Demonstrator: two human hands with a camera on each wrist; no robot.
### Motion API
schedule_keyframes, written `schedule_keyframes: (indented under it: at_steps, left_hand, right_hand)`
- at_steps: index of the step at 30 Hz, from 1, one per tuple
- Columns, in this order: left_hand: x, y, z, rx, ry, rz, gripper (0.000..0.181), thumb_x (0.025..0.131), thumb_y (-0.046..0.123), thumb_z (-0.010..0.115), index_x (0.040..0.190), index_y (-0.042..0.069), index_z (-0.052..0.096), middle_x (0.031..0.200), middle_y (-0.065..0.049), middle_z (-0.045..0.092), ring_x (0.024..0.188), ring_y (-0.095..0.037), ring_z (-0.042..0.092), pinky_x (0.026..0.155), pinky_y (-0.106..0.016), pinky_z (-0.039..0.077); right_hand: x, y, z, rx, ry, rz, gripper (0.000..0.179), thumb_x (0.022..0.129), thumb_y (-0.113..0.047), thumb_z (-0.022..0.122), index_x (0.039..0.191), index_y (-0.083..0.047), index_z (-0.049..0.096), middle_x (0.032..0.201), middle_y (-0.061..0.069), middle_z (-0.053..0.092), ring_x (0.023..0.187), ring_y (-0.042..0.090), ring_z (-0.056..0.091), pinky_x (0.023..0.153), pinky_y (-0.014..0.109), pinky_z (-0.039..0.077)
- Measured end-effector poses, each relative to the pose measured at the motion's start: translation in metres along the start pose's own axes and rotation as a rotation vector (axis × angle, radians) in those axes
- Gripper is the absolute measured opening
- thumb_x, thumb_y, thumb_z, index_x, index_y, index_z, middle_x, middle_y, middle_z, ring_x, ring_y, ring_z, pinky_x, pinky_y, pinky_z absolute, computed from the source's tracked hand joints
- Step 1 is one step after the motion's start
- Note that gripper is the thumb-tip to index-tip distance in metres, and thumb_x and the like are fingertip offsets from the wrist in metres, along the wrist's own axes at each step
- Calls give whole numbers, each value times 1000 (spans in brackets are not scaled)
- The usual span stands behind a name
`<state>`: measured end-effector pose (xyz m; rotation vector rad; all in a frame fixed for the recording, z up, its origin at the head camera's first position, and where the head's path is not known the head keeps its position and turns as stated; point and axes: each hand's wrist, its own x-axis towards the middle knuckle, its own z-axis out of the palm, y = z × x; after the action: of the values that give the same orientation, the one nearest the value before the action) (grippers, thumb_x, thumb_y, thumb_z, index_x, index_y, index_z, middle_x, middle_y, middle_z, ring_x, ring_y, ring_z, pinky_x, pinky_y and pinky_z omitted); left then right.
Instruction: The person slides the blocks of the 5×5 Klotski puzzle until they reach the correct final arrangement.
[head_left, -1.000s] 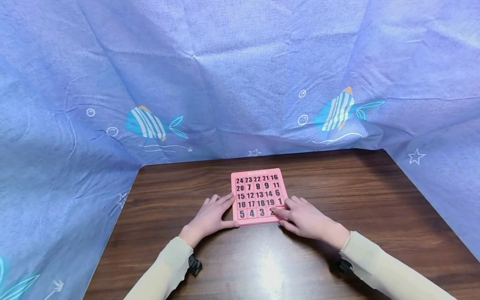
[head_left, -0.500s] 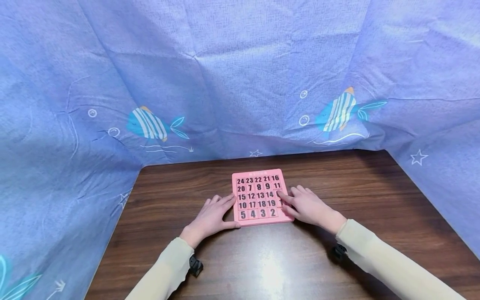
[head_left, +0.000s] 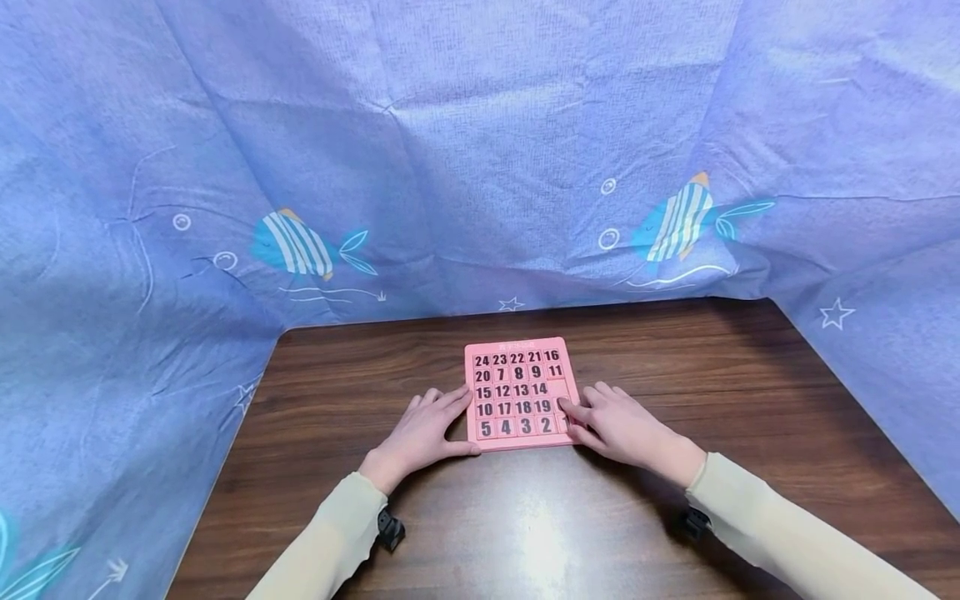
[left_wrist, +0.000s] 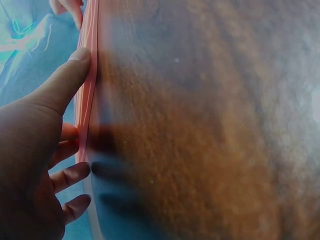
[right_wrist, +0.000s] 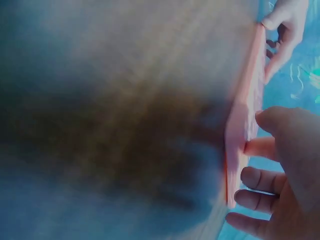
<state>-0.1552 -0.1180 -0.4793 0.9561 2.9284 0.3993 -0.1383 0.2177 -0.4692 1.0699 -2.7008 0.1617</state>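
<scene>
A pink number slide puzzle [head_left: 519, 346] lies on the table, its square tiles printed with black numbers. Its right column shows a gap [head_left: 557, 389] below the 11, and part of a 1 tile [head_left: 565, 423] at the bottom. My left hand [head_left: 420, 433] rests against the puzzle's left side, with fingers extended along the edge and the thumb [left_wrist: 80, 55] touching its near edge. My right hand [head_left: 626, 429] lies over the right edge. Its index fingertip [head_left: 564, 405] touches the right column just below the gap, covering the tile there.
The puzzle sits on a dark brown wooden table [head_left: 360, 358]. A blue cloth [head_left: 480, 167] with printed fish hangs behind the table and along both sides. Light reflects off the tabletop near the puzzle. Each wrist carries a black strap device [head_left: 390, 529].
My right index finger has moved from the 2 tile to the right column, then toward me. The 6 and 1 have shifted down, leaving the gap under 11. My left hand stays put.
</scene>
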Motion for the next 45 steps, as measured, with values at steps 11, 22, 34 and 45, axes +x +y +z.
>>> schedule_keyframes:
  at_steps: [11, 22, 34, 45]
  left_hand:
    - [1, 1, 1, 18, -11, -10, 92, 74, 72, 57, 144, 15, 39, 147, 1, 38, 106, -18, 43, 81, -35, 31]
    - [1, 1, -2, 5, -29, -12, 92, 74, 72, 57, 144, 16, 39, 148, 0, 37, 107, -18, 43, 83, -35, 31]
    - [1, 0, -1, 10, -26, -7, 92, 74, 73, 56, 144, 16, 39, 148, 0, 37, 108, -19, 43, 85, -37, 32]
    - [0, 0, 0, 2, -28, -10, 92, 74, 72, 56, 145, 16, 38, 149, 0, 36, 107, -19, 43, 84, -37, 32]
  right_hand:
    - [38, 34, 7, 26, -52, 120, 46, 89, -35, 59, 130, -14, 58, 76, 0, 44, 72, 21, 42, 64, 36, 35]
    - [56, 47, 12, 35, -197, 223, 51, 92, -42, 53, 138, -21, 50, 89, 9, 54, 83, 26, 46, 71, 42, 39]
    - [40, 33, 9, 21, -197, 193, 48, 93, -41, 53, 135, -20, 53, 86, 7, 55, 80, 24, 47, 72, 42, 39]
    - [57, 26, 9, 30, -85, 179, 43, 89, -37, 60, 127, -17, 61, 77, 2, 45, 76, 23, 42, 64, 36, 34]
